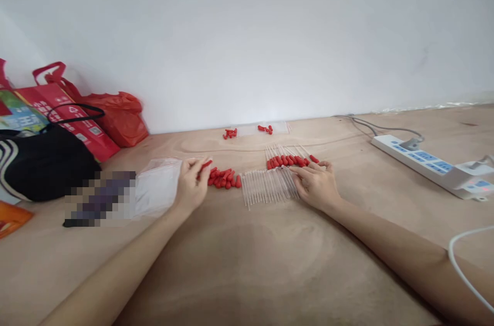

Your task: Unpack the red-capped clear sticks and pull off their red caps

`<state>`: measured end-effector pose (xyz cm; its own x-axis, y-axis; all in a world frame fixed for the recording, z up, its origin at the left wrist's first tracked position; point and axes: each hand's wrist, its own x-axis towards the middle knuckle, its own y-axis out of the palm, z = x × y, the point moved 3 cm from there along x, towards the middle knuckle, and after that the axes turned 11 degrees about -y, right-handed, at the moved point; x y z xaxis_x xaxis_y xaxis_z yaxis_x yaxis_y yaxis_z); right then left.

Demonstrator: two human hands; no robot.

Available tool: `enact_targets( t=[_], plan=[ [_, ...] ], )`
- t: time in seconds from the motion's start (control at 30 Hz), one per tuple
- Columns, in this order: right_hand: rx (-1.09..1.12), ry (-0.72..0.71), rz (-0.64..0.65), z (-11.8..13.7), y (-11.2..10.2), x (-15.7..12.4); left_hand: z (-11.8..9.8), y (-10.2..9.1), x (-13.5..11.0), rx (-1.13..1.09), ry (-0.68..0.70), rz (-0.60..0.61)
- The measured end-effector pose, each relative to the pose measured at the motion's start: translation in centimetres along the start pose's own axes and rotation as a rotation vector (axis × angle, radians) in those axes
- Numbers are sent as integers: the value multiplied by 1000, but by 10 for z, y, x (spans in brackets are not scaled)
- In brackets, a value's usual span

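My left hand (192,182) is closed in a pinch on a small red rubber bulb (206,164), just left of a loose pile of red bulbs (224,179) on the wooden table. My right hand (316,182) rests on the right end of a row of clear glass tubes (268,186), fingers curled and touching the tubes. A second row of tubes fitted with red bulbs (287,161) lies just beyond it. Whether the right fingers grip a tube is hard to make out.
A clear plastic bag (156,187) lies left of my left hand. Red and black bags (57,136) stand at far left. More red bulbs (230,133) lie near the wall. A white power strip (432,164) and white cable (459,259) are at right.
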<state>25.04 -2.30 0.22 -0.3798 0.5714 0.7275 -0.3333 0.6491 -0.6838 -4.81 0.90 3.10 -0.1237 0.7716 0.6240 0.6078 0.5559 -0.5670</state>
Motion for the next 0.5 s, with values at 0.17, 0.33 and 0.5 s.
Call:
enact_targets(
  t=[0.17, 0.33, 0.5],
  plan=[
    [-36, -39, 56, 5, 5, 2, 44, -6, 24, 35, -325, 67],
    [-47, -31, 164, 10, 10, 4, 42, -2, 25, 125, -294, 128],
    [-46, -68, 222, 13, 11, 4, 34, -2, 25, 114, -260, 151]
  ],
)
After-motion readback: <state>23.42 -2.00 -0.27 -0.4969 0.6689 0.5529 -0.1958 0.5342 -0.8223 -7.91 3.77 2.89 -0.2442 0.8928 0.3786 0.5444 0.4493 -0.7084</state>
